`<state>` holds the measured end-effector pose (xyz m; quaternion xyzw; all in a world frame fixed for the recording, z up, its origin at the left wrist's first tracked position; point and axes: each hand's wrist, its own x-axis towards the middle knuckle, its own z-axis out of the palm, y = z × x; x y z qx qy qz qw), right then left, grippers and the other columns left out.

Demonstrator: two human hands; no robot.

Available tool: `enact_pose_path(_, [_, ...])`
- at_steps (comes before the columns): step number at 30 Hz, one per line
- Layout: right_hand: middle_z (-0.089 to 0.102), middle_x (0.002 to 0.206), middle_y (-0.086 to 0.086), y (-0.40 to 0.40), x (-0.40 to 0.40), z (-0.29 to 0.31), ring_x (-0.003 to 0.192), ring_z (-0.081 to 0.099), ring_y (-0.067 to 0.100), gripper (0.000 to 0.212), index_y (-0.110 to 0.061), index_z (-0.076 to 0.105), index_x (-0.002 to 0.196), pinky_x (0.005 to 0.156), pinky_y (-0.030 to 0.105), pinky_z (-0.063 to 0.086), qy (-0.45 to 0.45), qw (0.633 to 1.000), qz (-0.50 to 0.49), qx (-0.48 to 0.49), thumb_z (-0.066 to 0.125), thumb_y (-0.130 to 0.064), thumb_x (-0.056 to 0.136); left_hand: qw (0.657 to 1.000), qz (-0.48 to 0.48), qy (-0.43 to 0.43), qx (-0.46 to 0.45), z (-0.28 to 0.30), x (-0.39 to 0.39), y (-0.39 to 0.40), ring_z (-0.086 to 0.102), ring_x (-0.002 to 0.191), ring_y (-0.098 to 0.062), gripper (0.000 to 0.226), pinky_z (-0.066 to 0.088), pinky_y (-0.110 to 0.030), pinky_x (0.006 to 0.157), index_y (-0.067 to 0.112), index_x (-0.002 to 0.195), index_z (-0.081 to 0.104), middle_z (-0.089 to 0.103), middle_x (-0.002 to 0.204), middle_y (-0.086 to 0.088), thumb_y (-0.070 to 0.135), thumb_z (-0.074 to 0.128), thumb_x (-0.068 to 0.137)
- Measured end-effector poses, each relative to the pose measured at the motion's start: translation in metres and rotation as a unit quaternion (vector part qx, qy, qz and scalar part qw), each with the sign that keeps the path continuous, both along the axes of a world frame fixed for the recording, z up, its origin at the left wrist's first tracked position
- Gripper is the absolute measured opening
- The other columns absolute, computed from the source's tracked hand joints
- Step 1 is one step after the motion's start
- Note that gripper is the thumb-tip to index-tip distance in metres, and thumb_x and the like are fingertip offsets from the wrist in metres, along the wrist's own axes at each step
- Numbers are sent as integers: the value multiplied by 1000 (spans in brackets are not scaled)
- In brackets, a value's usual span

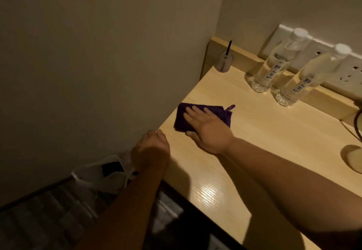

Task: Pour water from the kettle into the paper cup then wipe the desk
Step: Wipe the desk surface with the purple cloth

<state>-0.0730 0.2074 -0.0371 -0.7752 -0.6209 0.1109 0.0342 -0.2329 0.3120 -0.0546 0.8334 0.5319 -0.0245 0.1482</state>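
Observation:
A folded purple cloth (pixel 183 121) lies on the light wooden desk (pixel 264 132) near its left edge. My right hand (pixel 209 130) presses flat on the cloth, fingers spread over it and thumb at its near edge. My left hand (pixel 151 148) rests at the desk's left edge with fingers curled, holding nothing that I can see. At the far right edge of the view a pale rounded base (pixel 355 156) stands on the desk, and I cannot tell what it is. No kettle is in sight.
Two clear water bottles with white caps (pixel 270 67) (pixel 299 81) stand at the back by a white socket strip (pixel 350 69). A small jar with a black stick (pixel 225 61) sits in the back left corner. A white plastic bag (pixel 103 175) lies on the floor below.

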Motion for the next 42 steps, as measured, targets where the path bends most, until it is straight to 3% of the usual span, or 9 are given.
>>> enact_pose_path(9, [43, 148, 2, -133, -159, -4, 139, 34, 17, 56, -19, 46, 140, 111, 46, 28, 21, 1000, 12, 3, 43, -46, 92, 999, 12, -52, 0, 6, -5, -4, 60, 103, -38, 52, 43, -42, 80, 5, 118, 57, 63, 117, -19, 38, 21, 101])
enact_pose_path(12, [42, 148, -7, -154, -187, 15, 139, 25, 1, 58, -26, 46, 140, 114, 35, 28, 173, 981, -82, 11, 36, -57, 92, 998, 7, -60, -2, 8, -4, -5, 60, 103, -40, 52, 44, -43, 82, 4, 119, 56, 63, 117, -21, 38, 22, 101])
enact_pose_path(17, [66, 124, -4, -187, -191, 71, 119, 59, 15, 40, -35, 61, 126, 105, 44, 39, 613, 704, -340, 110, 47, -52, 93, 999, -3, -37, -15, 12, -6, -5, 57, 109, -40, 57, 44, -45, 87, 2, 126, 53, 59, 125, -23, 42, 20, 101])
enact_pose_path(21, [69, 109, 24, -200, -148, 99, 96, 67, 38, 42, -3, 66, 112, 88, 47, 53, 703, 504, -470, 176, 53, -37, 91, 999, -10, -44, -11, 8, -8, -4, 55, 111, -40, 60, 42, -45, 87, 3, 130, 49, 56, 128, -21, 46, 20, 100])
enact_pose_path(23, [70, 104, 23, -194, -108, 114, 91, 67, 38, 42, -4, 65, 109, 80, 44, 53, 653, 546, -486, 199, 52, -39, 91, 999, -15, -43, 2, 5, -9, -4, 56, 109, -40, 65, 43, -45, 85, 4, 130, 49, 57, 127, -21, 52, 20, 99])
enact_pose_path(27, [67, 91, 7, -146, -5, 120, 83, 59, 26, 35, -19, 63, 110, 70, 32, 41, 379, 789, -432, 219, 43, -44, 97, 999, -6, -41, 22, -3, -7, -4, 58, 105, -40, 75, 45, -46, 84, 5, 127, 51, 60, 123, -20, 64, 19, 93])
enact_pose_path(31, [58, 127, 3, -68, 86, 73, 113, 53, 23, 43, -19, 42, 140, 91, 34, 43, 71, 941, -272, 187, 44, -31, 99, 998, -4, -55, 34, -10, -7, -2, 60, 100, -37, 77, 47, -43, 81, 7, 122, 54, 63, 117, -17, 69, 20, 91])
enact_pose_path(35, [26, 157, 11, -18, 122, 4, 143, 23, 29, 58, -12, 24, 150, 116, 41, 20, -37, 987, -158, 5, 36, -39, 100, 999, 23, -7, 43, -8, -2, -2, 61, 101, -39, 72, 45, -40, 77, 10, 122, 56, 63, 118, -17, 68, 25, 91])
enact_pose_path(42, [18, 160, 6, -30, 118, -4, 147, 14, 23, 60, -15, 19, 151, 117, 40, 11, -32, 993, -116, 2, 31, -44, 100, 998, 16, -27, 60, -11, -3, -2, 62, 92, -36, 71, 43, -38, 72, 11, 114, 58, 65, 107, -16, 69, 25, 90])
